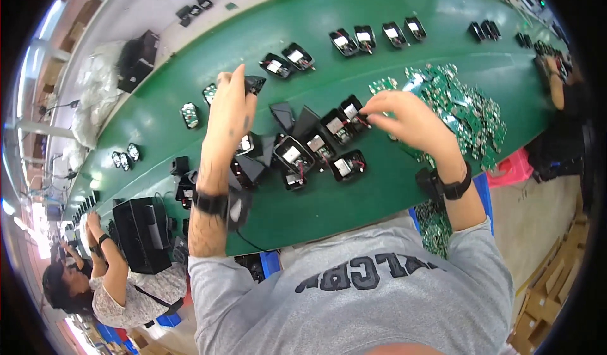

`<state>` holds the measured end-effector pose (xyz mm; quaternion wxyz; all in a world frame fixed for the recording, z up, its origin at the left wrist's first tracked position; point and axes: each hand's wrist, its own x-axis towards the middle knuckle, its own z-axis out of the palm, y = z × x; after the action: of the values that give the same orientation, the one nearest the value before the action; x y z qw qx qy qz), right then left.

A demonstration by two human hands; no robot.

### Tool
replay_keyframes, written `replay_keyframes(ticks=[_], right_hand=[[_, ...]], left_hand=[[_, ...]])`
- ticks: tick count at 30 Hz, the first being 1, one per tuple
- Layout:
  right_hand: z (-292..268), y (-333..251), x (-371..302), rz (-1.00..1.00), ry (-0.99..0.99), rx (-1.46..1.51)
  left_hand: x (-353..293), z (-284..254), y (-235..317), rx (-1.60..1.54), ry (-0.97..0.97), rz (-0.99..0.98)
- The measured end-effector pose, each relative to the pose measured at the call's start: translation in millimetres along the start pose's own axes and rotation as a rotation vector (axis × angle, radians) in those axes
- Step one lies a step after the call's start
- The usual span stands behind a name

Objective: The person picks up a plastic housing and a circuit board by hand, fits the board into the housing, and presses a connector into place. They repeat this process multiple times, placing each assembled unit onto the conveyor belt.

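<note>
My left hand [229, 111] is over the far left of the green table, fingers curled around a small tilted black casing [255, 84]. How the fingers meet it is partly hidden behind the hand. My right hand [408, 122] reaches in from the right, thumb and fingertips apart, at the edge of an open black casing [351, 108] with a white-labelled part and wires inside. Similar open casings, such as one with red wires [348, 165], crowd the middle between my hands. Among them lie plain black covers [282, 116].
A large heap of green circuit boards [465, 111] lies to the right. Paired casings [354, 40] line the far side. A black box [140, 235] stands at the left, beside a seated person [117, 285]. Another person's arm [556, 83] is at the far right.
</note>
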<state>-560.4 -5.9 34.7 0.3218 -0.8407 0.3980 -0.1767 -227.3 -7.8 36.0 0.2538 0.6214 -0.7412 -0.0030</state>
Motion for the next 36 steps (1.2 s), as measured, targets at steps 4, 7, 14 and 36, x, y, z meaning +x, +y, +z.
replay_keyframes(ticks=[4, 7, 14, 36], right_hand=[[0.4, 61.9, 29.1, -0.209, 0.192, -0.189], [3.7, 77.1, 23.9, 0.004, 0.163, -0.355], [-5.0, 61.4, 30.0, 0.083, 0.199, -0.344], [14.9, -59.5, -48.4, 0.146, 0.579, 0.802]], left_hand=[[34.7, 44.3, -110.9, 0.048, -0.227, 0.162], [55.8, 50.3, -81.6, 0.275, -0.326, -0.006], [77.7, 74.3, -42.9, 0.236, -0.289, -0.195], [-81.4, -14.5, 95.7, -1.816, -0.508, -0.703]])
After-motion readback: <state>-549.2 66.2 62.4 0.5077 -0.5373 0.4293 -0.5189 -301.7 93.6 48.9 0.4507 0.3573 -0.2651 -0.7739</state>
